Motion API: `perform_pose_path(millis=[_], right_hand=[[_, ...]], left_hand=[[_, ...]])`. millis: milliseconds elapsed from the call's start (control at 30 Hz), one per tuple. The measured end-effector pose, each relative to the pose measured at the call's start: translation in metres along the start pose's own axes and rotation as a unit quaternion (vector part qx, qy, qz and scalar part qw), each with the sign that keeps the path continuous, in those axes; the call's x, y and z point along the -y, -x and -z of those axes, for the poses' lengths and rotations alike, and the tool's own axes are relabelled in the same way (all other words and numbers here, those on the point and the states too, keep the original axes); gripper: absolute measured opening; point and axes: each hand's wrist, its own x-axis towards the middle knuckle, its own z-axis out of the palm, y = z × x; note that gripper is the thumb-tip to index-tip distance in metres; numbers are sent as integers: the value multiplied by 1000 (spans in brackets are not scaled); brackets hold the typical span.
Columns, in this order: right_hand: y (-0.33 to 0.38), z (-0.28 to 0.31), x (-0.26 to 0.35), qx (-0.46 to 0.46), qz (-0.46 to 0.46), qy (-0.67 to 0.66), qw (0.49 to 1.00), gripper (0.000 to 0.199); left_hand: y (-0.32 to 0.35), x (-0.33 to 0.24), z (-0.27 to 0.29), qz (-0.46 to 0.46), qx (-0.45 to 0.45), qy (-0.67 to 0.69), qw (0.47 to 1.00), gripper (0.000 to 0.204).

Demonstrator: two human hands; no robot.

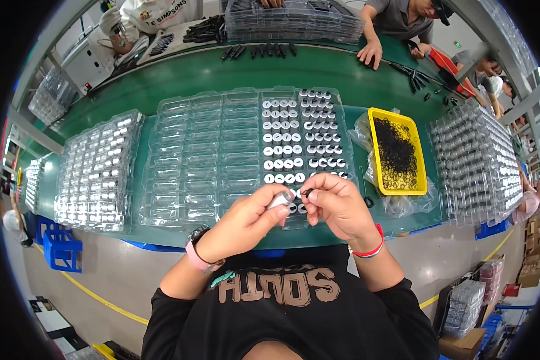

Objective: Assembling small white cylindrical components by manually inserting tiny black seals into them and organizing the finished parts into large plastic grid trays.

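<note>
While the left hand (239, 217) pinches a silvery-white short cylinder (278, 200) between thumb and forefinger, the right hand (342, 210) has thumb and fingertip pressed together on a small, thin black loop (308, 193). The cylinder lies just left of the right fingertips, apart from the loop, its long axis seemingly slanting up toward them (the fingers hide part of it). Both are above the near edge of a clear plastic compartmented tray (199, 161); the right hand is nearer a yellow rectangular plastic bin (397, 192) of black loops.
</note>
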Motion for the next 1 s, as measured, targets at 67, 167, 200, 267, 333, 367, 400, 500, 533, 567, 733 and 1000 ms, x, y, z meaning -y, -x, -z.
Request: perform_pose_path(millis=[67,167,200,267,333,367,400,500,533,567,733,1000], right_hand=[[1,3,0,19,-3,3,1000,11],[2,5,-1,41,-10,5,999,11],[3,3,0,40,-6,27,999,10],[5,0,1,39,2,69,997,10],[5,-1,0,39,5,90,995,10],[5,-2,0,40,6,95,995,10],[6,-2,0,40,7,100,994,10],[7,-4,-1,41,10,110,993,10],[8,-6,-1,37,16,117,992,9],[9,-7,-2,33,23,125,991,9],[13,-4,-1,43,117,263,957,6],[7,-2,-8,14,358,478,802,5]], left_hand=[[-3,-4,-2,-14,9,-108,994,26],[-5,-3,-4,-25,16,-214,976,25],[-5,0,-5,-39,18,-200,979,25],[-5,8,-6,-68,22,-171,983,26],[-4,10,-6,-82,24,-157,984,27],[-4,9,-6,-81,30,-159,984,27],[-4,8,-6,-81,36,-160,983,28],[-3,8,-7,-80,48,-164,982,29],[-3,10,-8,-94,37,-178,979,28],[-3,12,-9,-108,26,-191,975,26],[0,11,-11,-139,10,-284,949,24],[3,12,-21,-228,9,-488,843,25]])
